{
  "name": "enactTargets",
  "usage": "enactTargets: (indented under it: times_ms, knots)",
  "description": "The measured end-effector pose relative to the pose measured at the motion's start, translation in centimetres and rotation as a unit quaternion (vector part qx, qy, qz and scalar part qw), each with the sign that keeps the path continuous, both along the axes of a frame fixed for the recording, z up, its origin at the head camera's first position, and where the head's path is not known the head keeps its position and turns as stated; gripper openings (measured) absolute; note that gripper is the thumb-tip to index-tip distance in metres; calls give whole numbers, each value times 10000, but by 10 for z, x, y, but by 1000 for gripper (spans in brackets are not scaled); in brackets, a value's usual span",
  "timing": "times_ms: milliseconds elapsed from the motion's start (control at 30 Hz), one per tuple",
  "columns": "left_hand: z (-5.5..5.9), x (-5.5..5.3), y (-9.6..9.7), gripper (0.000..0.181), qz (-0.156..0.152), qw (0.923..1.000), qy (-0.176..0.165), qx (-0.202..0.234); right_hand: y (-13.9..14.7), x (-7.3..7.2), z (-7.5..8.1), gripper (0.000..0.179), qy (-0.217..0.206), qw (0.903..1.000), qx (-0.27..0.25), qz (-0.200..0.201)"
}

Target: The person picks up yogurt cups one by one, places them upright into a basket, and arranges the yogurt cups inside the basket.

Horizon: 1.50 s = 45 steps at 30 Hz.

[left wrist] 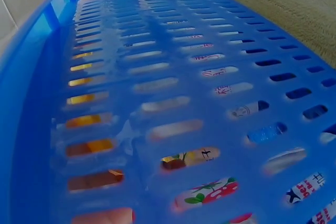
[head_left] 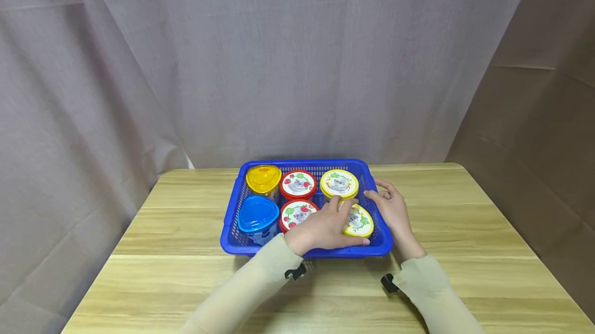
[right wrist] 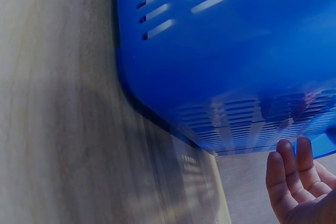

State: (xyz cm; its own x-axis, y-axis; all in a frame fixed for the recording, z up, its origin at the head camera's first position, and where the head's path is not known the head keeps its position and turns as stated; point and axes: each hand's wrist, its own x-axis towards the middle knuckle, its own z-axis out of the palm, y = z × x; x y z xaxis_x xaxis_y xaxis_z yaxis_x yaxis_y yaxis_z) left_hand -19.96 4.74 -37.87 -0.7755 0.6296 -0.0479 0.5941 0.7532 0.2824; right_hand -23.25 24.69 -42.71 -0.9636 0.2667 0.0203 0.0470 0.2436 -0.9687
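A blue plastic basket (head_left: 309,252) holds several lidded tubs. Reaching across its front edge, my left hand (head_left: 325,225) grips the yellow-rimmed tub (head_left: 360,222) at the front right, thumb on the near side and fingers over the far side. That tub's lid is tilted and partly hidden by the hand. My right hand (head_left: 392,207) is at the basket's right side, thumb by the rim. In the right wrist view, the right-hand fingers (right wrist: 305,161) are fairly straight beside the basket's slotted wall (right wrist: 236,114).
Another yellow-rimmed tub (head_left: 339,183) is at the back right. Two red-rimmed tubs (head_left: 298,184) fill the middle column. At left are a yellow-lidded tub (head_left: 263,178) and a blue-lidded tub (head_left: 258,213). The wooden table (head_left: 186,231) meets a grey curtain (head_left: 297,65) behind.
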Motion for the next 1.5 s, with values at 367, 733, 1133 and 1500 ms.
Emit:
enactTargets:
  times_ms: [367,733,1133,1500]
  knots:
    - [2,1,0,97,15,9997,156,-204,0,0,0,59,-46,10000,22,-29]
    - [4,0,1,91,-55,9974,338,-639,0,0,0,58,-26,9999,-143,-23]
    - [2,0,-2,97,-146,9991,332,-222,0,0,-1,57,50,9999,-136,34]
    - [22,6,-18,81,92,9976,675,148,0,0,-1,57,27,9997,-216,59]
